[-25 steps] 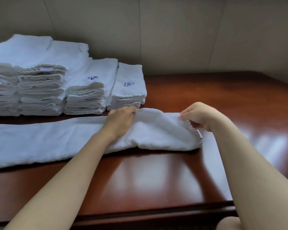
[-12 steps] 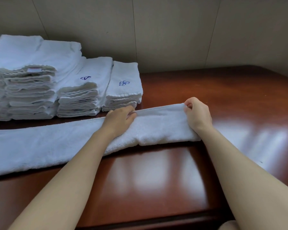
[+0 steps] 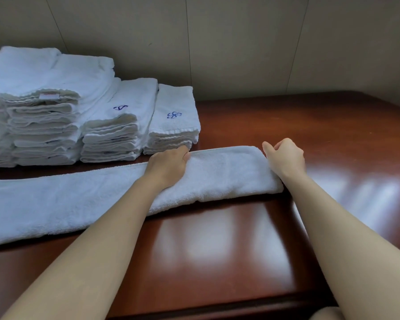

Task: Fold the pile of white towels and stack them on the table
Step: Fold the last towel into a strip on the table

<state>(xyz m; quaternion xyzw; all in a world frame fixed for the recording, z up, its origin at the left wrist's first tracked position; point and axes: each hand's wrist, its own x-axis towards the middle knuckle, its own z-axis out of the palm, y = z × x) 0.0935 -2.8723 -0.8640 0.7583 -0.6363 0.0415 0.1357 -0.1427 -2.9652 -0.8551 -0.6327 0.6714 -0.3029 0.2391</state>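
Several folded towel stacks (image 3: 102, 125) stand behind the long towel (image 3: 226, 172); left hand (image 3: 168, 166) presses it flat, right hand (image 3: 284, 158) pinches its folded end.

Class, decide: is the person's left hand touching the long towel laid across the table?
Touching. The head view shows the left hand resting on the long towel near its folded end, with no gap visible.

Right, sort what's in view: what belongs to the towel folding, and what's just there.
Job: long towel being folded, left hand, right hand, folded stacks, table.
Just there: panelled wall.
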